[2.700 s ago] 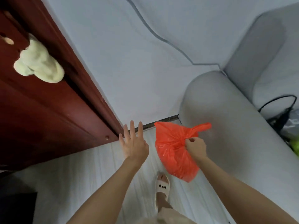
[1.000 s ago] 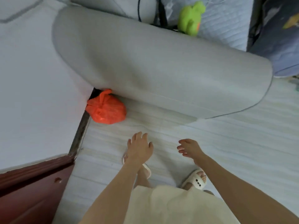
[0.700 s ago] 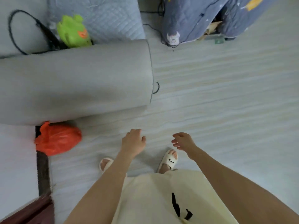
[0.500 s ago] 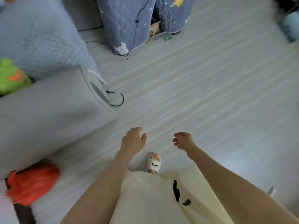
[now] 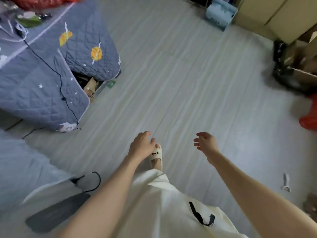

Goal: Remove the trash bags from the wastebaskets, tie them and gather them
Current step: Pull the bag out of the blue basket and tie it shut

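Tied orange bag is dropped and now out of frame; left hand (image 5: pixel 141 146) and right hand (image 5: pixel 205 142) hang open and empty, person heading toward red-orange plastic (image 5: pixel 309 115) at far right, likely the next bag.

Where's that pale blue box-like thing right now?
In the head view, the pale blue container stands on the floor at the top, right of centre, right beside the beige cabinet.

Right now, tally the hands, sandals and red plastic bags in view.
Hands: 2, left hand and right hand, both empty
Sandals: 1, white sandal
Red plastic bags: 1, red bag at the right edge
Total: 4
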Available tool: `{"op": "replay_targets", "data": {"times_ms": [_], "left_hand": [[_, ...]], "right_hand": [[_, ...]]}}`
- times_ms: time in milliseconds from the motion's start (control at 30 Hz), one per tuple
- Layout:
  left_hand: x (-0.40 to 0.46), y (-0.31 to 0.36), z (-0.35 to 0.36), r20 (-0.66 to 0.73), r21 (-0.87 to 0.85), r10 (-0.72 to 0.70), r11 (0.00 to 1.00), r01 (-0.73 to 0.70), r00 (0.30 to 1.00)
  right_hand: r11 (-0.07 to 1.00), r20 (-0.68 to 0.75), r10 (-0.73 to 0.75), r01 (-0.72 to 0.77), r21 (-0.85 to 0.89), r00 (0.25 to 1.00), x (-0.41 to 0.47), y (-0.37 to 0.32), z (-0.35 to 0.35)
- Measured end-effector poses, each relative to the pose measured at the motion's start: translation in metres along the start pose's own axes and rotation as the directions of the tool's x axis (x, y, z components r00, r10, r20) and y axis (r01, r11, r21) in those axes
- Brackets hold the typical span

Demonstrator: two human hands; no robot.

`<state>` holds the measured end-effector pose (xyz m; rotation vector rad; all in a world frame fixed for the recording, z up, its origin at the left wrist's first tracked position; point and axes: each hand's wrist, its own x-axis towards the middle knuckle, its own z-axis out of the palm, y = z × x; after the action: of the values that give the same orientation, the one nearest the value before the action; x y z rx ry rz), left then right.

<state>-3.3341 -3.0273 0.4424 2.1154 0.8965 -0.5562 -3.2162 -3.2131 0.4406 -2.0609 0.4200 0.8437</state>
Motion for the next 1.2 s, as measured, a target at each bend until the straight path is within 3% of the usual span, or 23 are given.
{"op": "replay_targets", "data": {"times_ms": [300,533,833,1200], "left_hand": [[0.193,0.107,-0.181,-0.095,0.106,0.113,0.989,-0.103,0.989],[0.330,0.179,-0.275,-0.148,0.123,0.156,0.983,-0.138,0.977],[0.538,0.295,-0.456,-0.270,0.081,0.115,0.992,-0.097,0.956],[0.782,0.329,-0.652,-0.329,-0.103,-0.008,0.994,-0.028,0.944]], "right_hand": [[0.995,-0.044,-0.088,0.090,0.040,0.995,0.117,-0.230,0.007],[0.983,-0.020,-0.171,0.171,0.064,0.985,0.225,-0.381,0.028],[0.970,0.085,-0.236,0.229,0.083,0.968,0.394,-0.653,0.074],[0.953,0.205,-0.296,0.303,-0.002,0.933,0.553,-0.922,0.204]]}}
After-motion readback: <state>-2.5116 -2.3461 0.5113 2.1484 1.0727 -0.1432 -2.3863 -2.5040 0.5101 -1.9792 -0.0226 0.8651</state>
